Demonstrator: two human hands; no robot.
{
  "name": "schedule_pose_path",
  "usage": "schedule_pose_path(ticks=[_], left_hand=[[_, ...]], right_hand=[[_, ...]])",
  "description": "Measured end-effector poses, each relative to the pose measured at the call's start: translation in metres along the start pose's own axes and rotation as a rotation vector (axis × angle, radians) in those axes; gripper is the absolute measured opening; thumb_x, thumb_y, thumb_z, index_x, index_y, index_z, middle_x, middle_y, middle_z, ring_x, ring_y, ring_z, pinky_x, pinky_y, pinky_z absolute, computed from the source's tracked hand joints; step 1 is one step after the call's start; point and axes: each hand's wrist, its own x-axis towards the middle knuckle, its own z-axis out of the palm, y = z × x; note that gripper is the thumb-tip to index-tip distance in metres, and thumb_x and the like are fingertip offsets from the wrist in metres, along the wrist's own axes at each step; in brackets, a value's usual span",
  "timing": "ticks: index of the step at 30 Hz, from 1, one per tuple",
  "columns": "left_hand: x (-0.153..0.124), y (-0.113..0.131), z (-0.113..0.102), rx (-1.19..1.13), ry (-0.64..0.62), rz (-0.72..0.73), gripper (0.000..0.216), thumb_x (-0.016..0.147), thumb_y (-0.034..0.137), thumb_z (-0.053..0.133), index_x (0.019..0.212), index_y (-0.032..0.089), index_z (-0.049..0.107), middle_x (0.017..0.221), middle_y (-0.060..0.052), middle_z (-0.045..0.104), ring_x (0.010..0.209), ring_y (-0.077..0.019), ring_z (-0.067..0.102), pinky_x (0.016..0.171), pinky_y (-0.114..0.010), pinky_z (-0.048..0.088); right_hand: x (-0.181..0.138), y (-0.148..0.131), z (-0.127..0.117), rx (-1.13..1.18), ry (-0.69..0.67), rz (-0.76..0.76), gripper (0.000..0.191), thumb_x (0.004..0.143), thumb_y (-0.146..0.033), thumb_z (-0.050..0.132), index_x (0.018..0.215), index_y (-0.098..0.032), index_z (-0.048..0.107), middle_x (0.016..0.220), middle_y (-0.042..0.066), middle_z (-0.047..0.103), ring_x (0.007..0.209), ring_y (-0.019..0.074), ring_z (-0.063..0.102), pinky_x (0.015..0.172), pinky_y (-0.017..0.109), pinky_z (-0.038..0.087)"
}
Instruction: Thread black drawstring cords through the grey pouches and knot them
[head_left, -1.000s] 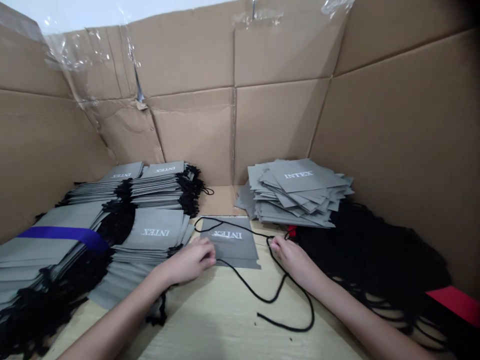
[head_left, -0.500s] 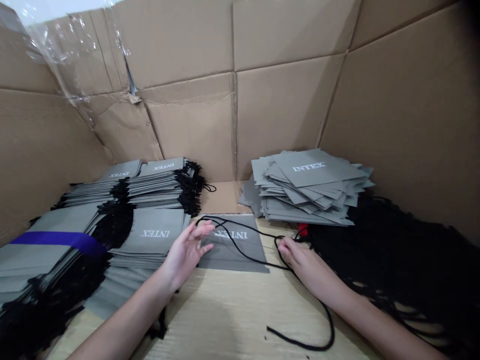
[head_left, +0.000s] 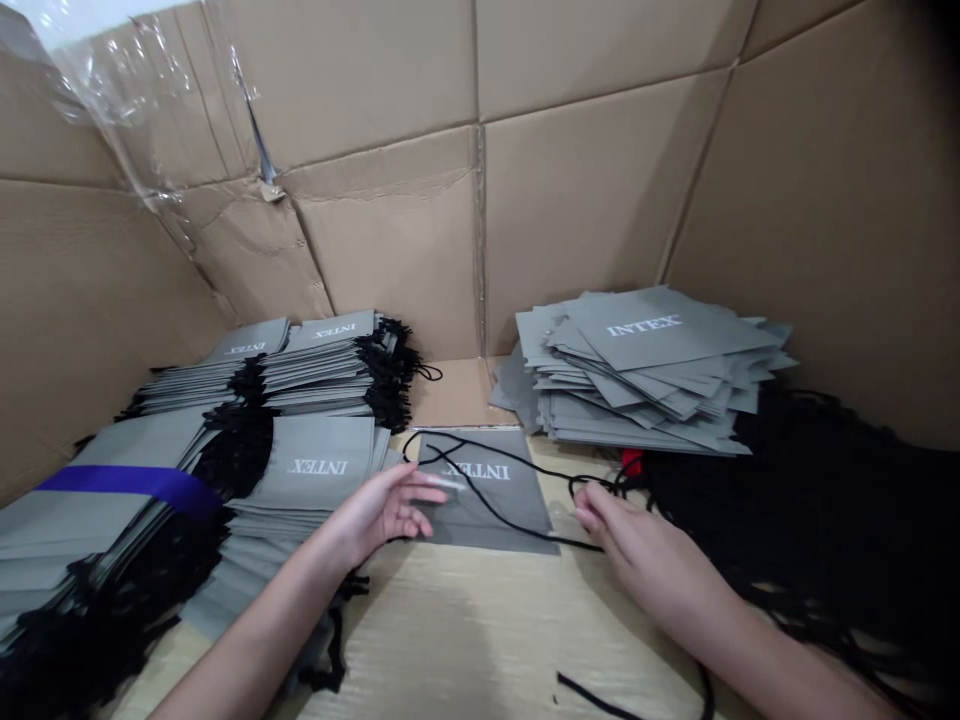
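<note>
My right hand (head_left: 611, 515) is closed in a pinch on a black cord (head_left: 517, 525). The cord runs in a long loop leftward over a grey INTEX bag (head_left: 517, 505) lying flat on the table, and its loose tail (head_left: 589, 692) rests near the front edge. My left hand (head_left: 394, 505) is by the bag's left edge, just below the loop's far end, with fingers apart and partly curled. A thin pale streak shows beside its fingertips, too blurred to identify.
Stacked grey bags with black cords (head_left: 315, 375) stand at the left, one bundle crossed by a purple band (head_left: 127, 482). On the right are a loose pile of grey bags (head_left: 645, 350) and a black cord heap (head_left: 825, 520). Cardboard walls (head_left: 382, 230) enclose the surface.
My left hand has turned and lowered slightly beside the bag. My right hand keeps its pinch on the cord, and the loose tail has shifted lower. The whole view has shifted slightly.
</note>
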Motion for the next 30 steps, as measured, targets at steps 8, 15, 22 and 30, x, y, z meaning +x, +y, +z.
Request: schedule_pose_path(ticks=[8,15,22,30], left_hand=[[-0.004,0.011,0.003,-0.524,-0.470,-0.299,0.041,0.087,0.045,0.041,0.102,0.010,0.059,0.121,-0.017,0.057,0.100,-0.0250,0.061,0.085,-0.038,0.045],[-0.021,0.004,0.007,-0.238,-0.720,-0.434,0.058,0.090,0.052,0.027,0.110,0.007,0.057,0.108,-0.019,0.063,0.091,-0.0268,0.065,0.075,-0.036,0.046],[-0.021,-0.002,0.043,-0.624,-0.600,-0.282,0.047,0.091,0.045,0.031,0.100,0.010,0.060,0.120,-0.016,0.056,0.100,-0.0243,0.058,0.083,-0.035,0.044],[-0.010,0.004,0.011,-0.885,-0.237,-0.053,0.041,0.094,0.033,0.030,0.057,0.018,0.035,0.054,0.004,0.041,0.050,-0.0089,0.051,0.054,-0.022,0.045]], right_hand=[[-0.023,-0.030,-0.002,-0.003,-0.016,-0.169,0.018,0.087,-0.027,0.033,0.074,-0.025,0.045,0.061,0.001,0.060,0.051,0.0170,0.056,0.047,0.025,0.034],[-0.033,-0.038,-0.007,-0.045,0.068,-0.381,0.014,0.083,-0.015,0.039,0.080,-0.023,0.050,0.060,0.000,0.061,0.051,0.0155,0.055,0.048,0.026,0.033],[-0.048,-0.061,-0.011,0.028,0.044,-0.515,0.025,0.074,-0.007,0.042,0.088,-0.025,0.052,0.068,-0.001,0.065,0.054,0.0169,0.059,0.051,0.027,0.040],[-0.040,-0.051,-0.008,0.093,0.007,-0.429,0.032,0.071,-0.011,0.045,0.094,-0.029,0.059,0.071,0.000,0.069,0.057,0.0177,0.062,0.051,0.026,0.041]])
